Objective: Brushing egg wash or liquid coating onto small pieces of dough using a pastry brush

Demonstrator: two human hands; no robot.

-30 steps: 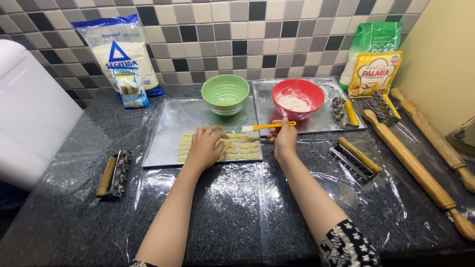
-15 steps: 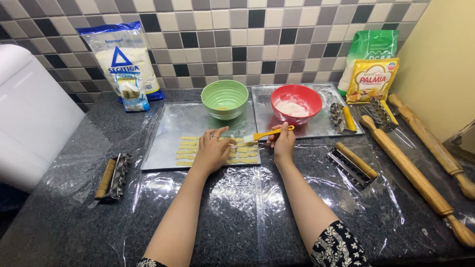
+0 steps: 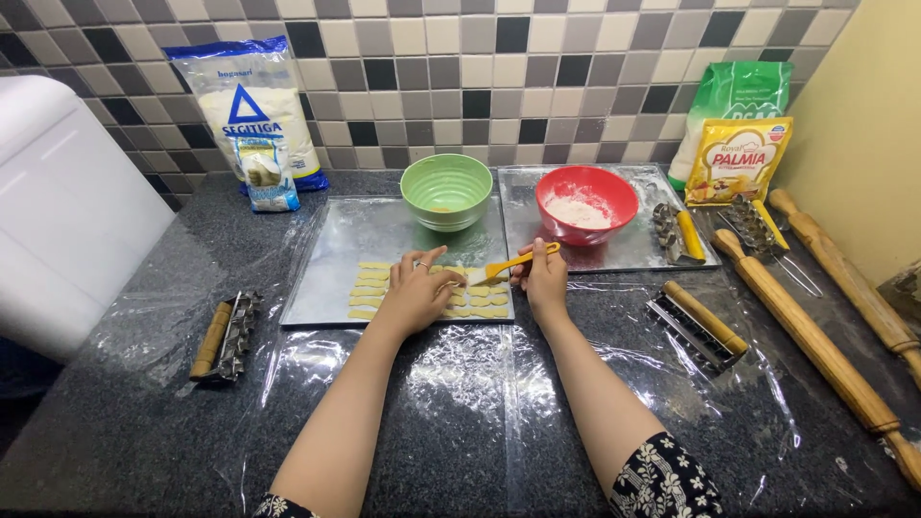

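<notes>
2 metal baking trays lie side by side on the dark stone counter, the left tray (image 3: 336,259) carrying rows of small pale dough strips (image 3: 369,291) and the right tray (image 3: 628,251) holding 1 red bowl (image 3: 586,202) with white flour in it. 1 green bowl (image 3: 446,190) stands at the back edge of the left tray. The left hand (image 3: 417,295) rests palm down on the dough strips, fingers spread and flat, gripping nothing. The right hand (image 3: 545,280) is closed around the handle of 1 yellow pastry brush (image 3: 508,264), whose bristle end reaches left to the strips just beside the left fingertips. The exact count of strips cannot be told, since the hands cover part of them. 2 wooden rolling pins (image 3: 815,336) lie slanted at the right side of the counter, well apart from the hands. 4 wood-handled metal cutters are in view: 1 on the left of the counter (image 3: 223,336), 1 to the right of the right hand (image 3: 698,324), 1 on the right tray (image 3: 676,233) and 1 near the packets (image 3: 758,223). 1 white-and-blue flour bag (image 3: 251,105) leans on the tiled wall with a smaller packet in front of it, and 2 packets, 1 green (image 3: 743,96) and 1 yellow (image 3: 737,161), stand at the back right. Clear plastic sheeting (image 3: 460,384) covers the counter in front of the trays.
</notes>
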